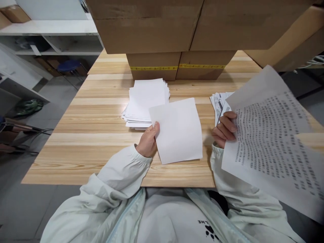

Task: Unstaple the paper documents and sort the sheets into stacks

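- 2 hands in use, both on paper, over the wooden table (83, 138).
- Left hand (148, 140), center of frame: pinching the blank-faced sheet (179, 133) at its left edge, thumb on top. Can't tell if it's 1 sheet or several.
- Right hand (225, 130), right of center: fingers curled at the left edge of the printed sheet (268, 145), which fills the right side of the frame. Thumb hidden; looks like a pinch, can't confirm.
- Blank-faced sheet overlaps the lower right of the white stack (149, 98) in view; contact unclear. Printed pile (217, 104) shows just above the right hand.
- Handling: printed sheet bows, held by 1 edge. Light grip, slow arc, or it'll likely crease.
- Lift it clear of the printed pile; a low sweep could drag loose papers.
- Left side: hold level, thumb near the edge, don't nudge the white stack.
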The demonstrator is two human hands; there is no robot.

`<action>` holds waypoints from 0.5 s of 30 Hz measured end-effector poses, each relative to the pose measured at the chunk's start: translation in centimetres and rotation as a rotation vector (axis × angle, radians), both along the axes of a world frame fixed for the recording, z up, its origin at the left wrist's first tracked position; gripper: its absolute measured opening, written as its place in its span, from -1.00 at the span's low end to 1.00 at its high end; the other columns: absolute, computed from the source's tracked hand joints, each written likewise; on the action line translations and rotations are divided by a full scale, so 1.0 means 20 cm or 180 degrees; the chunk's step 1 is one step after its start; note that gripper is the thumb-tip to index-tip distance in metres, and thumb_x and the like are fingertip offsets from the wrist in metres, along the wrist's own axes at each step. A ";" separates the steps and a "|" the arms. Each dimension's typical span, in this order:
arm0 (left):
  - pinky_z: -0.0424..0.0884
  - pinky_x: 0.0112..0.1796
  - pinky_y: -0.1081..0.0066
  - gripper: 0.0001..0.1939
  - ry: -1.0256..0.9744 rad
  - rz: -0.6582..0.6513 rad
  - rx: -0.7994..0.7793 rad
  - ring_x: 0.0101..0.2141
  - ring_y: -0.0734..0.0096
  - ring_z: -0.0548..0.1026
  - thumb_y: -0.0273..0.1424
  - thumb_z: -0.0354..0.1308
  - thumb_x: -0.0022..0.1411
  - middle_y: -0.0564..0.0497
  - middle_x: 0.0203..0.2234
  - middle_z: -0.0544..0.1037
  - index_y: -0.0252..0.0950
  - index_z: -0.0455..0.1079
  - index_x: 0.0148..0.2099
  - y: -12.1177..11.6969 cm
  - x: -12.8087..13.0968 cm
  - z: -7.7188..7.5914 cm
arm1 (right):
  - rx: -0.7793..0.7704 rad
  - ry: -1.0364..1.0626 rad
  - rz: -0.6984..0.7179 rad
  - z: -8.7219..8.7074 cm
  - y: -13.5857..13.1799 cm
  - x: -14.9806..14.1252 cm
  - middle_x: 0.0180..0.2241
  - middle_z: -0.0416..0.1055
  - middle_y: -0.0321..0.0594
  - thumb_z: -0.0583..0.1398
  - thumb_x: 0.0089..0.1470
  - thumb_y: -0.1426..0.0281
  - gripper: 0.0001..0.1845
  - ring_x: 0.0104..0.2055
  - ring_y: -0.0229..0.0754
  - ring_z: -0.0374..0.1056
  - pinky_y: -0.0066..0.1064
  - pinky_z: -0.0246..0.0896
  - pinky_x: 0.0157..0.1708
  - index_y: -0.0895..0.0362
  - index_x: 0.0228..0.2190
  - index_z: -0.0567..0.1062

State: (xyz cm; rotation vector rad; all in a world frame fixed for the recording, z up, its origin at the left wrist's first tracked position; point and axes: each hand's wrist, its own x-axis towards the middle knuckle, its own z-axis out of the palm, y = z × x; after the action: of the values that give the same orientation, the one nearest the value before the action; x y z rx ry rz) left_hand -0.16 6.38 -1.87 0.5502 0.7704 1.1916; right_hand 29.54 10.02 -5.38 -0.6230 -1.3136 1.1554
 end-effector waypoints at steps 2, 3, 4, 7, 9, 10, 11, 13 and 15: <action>0.34 0.21 0.14 -0.65 -0.0015 -0.0018 0.0038 0.10 0.15 0.50 -0.20 0.20 0.28 -0.14 -0.05 0.62 -0.34 0.48 -0.01 0.00 0.00 0.00 | -0.0495 0.0170 -0.0277 0.02 -0.03 -0.03 -0.72 -0.18 -0.59 -0.14 0.32 -0.01 -0.53 -0.73 -0.37 -0.52 -0.41 -0.32 -0.71 -0.02 -0.28 0.40; 0.34 0.21 0.15 -0.64 -0.0023 -0.0025 0.0045 0.11 0.15 0.49 -0.20 0.20 0.28 -0.14 -0.04 0.62 -0.34 0.48 0.00 0.00 0.00 0.00 | -0.0669 0.0283 -0.0429 0.03 -0.04 -0.05 -0.72 -0.19 -0.60 -0.12 0.31 -0.01 -0.55 -0.73 -0.37 -0.54 -0.41 -0.34 -0.71 -0.03 -0.30 0.40; 0.34 0.21 0.14 -0.63 -0.0027 -0.0037 0.0041 0.11 0.14 0.49 -0.19 0.21 0.27 -0.14 -0.03 0.61 -0.34 0.48 0.01 0.00 0.00 -0.01 | -0.0723 0.0333 -0.0492 0.05 -0.05 -0.07 -0.73 -0.20 -0.60 -0.09 0.29 -0.01 -0.57 -0.73 -0.37 -0.54 -0.41 -0.35 -0.71 -0.03 -0.31 0.39; 0.35 0.20 0.12 -0.60 -0.0023 -0.0065 0.0029 0.10 0.11 0.50 -0.17 0.23 0.25 -0.15 -0.02 0.60 -0.33 0.48 0.01 0.00 0.00 -0.01 | -0.0811 0.0191 -0.0702 0.11 -0.08 -0.16 -0.73 -0.14 -0.56 0.05 0.22 -0.01 -0.63 -0.74 -0.36 -0.43 -0.39 -0.30 -0.71 -0.02 -0.39 0.38; 0.36 0.19 0.11 -0.57 -0.0013 -0.0094 0.0027 0.10 0.08 0.49 -0.14 0.25 0.22 -0.16 -0.02 0.60 -0.34 0.49 0.00 -0.01 0.00 -0.01 | -0.0793 -0.0185 -0.1234 0.16 -0.12 -0.24 -0.71 -0.02 -0.50 0.17 0.15 0.01 -0.62 -0.72 -0.36 -0.27 -0.39 -0.22 -0.68 0.01 -0.49 0.35; 0.36 0.19 0.11 -0.56 -0.0014 -0.0124 0.0019 0.11 0.06 0.49 -0.12 0.26 0.21 -0.17 -0.02 0.60 -0.34 0.49 0.00 -0.01 0.00 -0.02 | -0.0706 -0.0444 -0.1562 0.17 -0.14 -0.28 -0.69 0.01 -0.47 0.21 0.12 0.02 -0.59 -0.69 -0.36 -0.20 -0.39 -0.19 -0.66 0.04 -0.54 0.32; 0.37 0.18 0.10 -0.55 -0.0022 -0.0160 0.0013 0.11 0.05 0.48 -0.11 0.27 0.20 -0.17 -0.02 0.60 -0.34 0.50 -0.01 -0.01 0.00 -0.02 | -0.0568 -0.0713 -0.1873 0.19 -0.16 -0.32 -0.68 0.02 -0.45 0.24 0.10 0.03 -0.56 -0.66 -0.36 -0.15 -0.40 -0.18 -0.63 0.06 -0.57 0.30; 0.36 0.17 0.09 -0.51 -0.0043 -0.0250 0.0004 0.12 0.03 0.47 -0.07 0.27 0.19 -0.18 -0.02 0.60 -0.33 0.50 0.01 -0.01 0.00 -0.02 | -0.0269 -0.1249 -0.2251 0.19 -0.20 -0.39 -0.67 0.04 -0.43 0.26 0.11 0.08 -0.55 -0.62 -0.36 -0.09 -0.41 -0.17 -0.61 0.09 -0.60 0.28; 0.36 0.18 0.08 -0.47 -0.0060 -0.0329 0.0002 0.14 0.02 0.46 -0.02 0.25 0.19 -0.17 -0.02 0.61 -0.31 0.50 0.02 -0.02 0.01 -0.02 | 0.0017 -0.1674 -0.2424 0.17 -0.22 -0.43 -0.66 0.08 -0.42 0.23 0.15 0.13 -0.58 -0.61 -0.37 -0.05 -0.41 -0.14 -0.60 0.10 -0.59 0.30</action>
State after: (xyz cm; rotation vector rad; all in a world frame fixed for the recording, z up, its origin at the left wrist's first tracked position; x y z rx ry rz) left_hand -0.04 6.00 -2.22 0.5719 0.7172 1.1002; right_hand 20.88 5.65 -1.91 -1.3420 -1.3145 0.3657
